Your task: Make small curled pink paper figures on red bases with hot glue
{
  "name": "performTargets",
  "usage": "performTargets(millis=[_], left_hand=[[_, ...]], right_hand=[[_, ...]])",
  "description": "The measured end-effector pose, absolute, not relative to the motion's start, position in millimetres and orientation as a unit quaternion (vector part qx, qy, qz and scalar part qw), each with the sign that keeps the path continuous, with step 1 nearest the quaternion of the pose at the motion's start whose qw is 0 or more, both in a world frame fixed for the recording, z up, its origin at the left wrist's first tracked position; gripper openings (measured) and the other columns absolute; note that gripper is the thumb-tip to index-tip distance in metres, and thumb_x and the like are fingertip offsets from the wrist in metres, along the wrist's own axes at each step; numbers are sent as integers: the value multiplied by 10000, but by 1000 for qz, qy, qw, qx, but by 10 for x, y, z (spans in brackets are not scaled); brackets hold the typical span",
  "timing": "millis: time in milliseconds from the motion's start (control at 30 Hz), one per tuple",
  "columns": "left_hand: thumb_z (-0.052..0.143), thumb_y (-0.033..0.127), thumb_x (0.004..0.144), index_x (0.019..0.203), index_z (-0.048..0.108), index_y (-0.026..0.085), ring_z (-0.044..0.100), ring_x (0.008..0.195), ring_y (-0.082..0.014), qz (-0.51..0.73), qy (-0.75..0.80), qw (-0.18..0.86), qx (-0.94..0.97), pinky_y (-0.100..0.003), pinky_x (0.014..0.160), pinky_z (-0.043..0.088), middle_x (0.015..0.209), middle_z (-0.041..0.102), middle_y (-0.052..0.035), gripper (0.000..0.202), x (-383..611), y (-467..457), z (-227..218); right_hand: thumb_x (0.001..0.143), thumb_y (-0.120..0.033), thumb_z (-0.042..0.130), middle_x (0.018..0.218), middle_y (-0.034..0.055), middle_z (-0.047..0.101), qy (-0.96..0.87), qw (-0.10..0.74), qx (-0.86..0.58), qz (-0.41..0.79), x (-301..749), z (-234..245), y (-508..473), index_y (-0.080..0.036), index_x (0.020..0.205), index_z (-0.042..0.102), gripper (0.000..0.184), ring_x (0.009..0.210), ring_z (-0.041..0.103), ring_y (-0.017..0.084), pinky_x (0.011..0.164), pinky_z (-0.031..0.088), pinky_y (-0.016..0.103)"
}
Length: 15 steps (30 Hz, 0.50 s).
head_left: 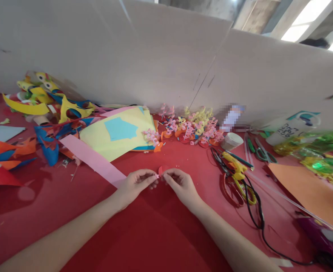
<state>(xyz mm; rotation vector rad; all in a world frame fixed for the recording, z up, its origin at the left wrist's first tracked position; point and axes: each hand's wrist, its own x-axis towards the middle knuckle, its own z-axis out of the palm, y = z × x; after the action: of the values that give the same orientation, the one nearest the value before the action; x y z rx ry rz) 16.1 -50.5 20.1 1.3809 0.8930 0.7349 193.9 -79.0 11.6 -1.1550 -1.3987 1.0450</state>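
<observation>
My left hand (139, 186) is closed in a pinch on a tiny pink paper piece (157, 176) above the red tabletop. My right hand (182, 186) is pinched too, its fingertips almost meeting the left ones. At those fingertips shows a small round red paper piece (162, 169), partly hidden behind the fingers. A long pink paper strip (95, 160) lies by my left wrist, one end behind the hand. Beyond both hands stands a cluster of small curled pink and yellow paper figures (189, 130) on coloured bases.
Yellow paper sheets (118, 147) and blue-orange paper cutouts (46, 141) lie left. To the right are yellow-handled scissors (250, 194), a black cable (259, 219), a white roll (232, 141), green-handled scissors (264, 153), orange paper (308, 185) and a purple device (319, 238). A pale wall (155, 56) stands behind.
</observation>
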Motion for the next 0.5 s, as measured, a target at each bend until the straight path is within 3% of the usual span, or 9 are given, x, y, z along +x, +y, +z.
performTargets(millis=[300,500], left_hand=[[576,359,823,844,650,167,610,696,-142,275,382,627,620,-286,705,499,740,662,-20,206,165,-522,237],[566,379,825,819,632,163,600,667,-142,271,382,624,625,-286,686,498,705,637,-15,226,162,-514,237]], right_hand=[[770,-228,574,713,29,661,-621,495,-485,366,1940,108,-815,-183,774,632,74,647,617,142,633,521,267],[768,-175,544,704,17,626,-704,475,-460,259,1944,152,-848,-197,777,613,72,656,595,136,637,507,257]])
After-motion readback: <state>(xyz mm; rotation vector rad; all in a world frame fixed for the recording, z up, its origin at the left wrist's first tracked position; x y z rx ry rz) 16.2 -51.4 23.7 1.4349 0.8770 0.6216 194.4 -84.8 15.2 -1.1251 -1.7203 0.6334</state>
